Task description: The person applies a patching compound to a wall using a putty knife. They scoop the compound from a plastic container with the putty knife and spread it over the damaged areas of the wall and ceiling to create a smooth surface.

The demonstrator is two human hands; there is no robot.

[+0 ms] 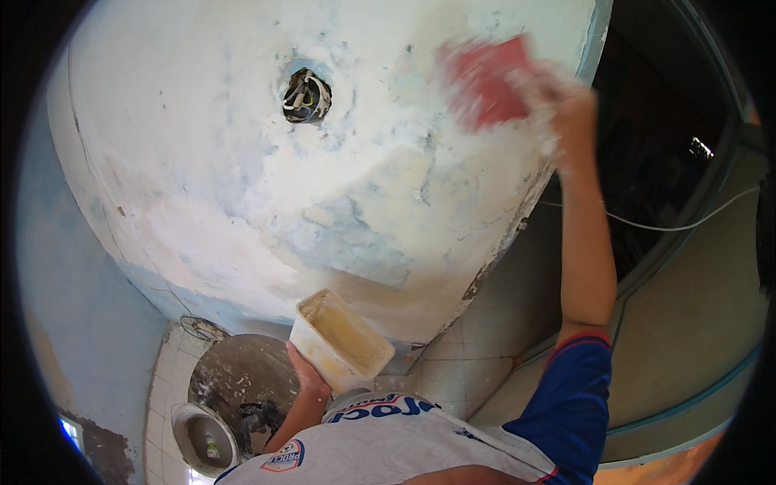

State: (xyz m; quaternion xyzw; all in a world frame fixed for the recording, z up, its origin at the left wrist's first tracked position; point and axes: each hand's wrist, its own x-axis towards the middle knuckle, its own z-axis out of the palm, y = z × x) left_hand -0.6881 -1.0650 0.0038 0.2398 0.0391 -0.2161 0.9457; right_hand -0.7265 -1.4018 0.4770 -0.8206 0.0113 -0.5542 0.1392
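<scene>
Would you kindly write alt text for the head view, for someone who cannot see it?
A person's right hand holds a blurred red spreader at a patchy white wall, while the left hand holds a pale rectangular tub. Left of the spreader, wires show in a wall hole.

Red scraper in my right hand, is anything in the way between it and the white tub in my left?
Nothing visible stands between the red scraper in your right hand and the white tub in your left hand. The patchy wall shows behind that gap.
</scene>
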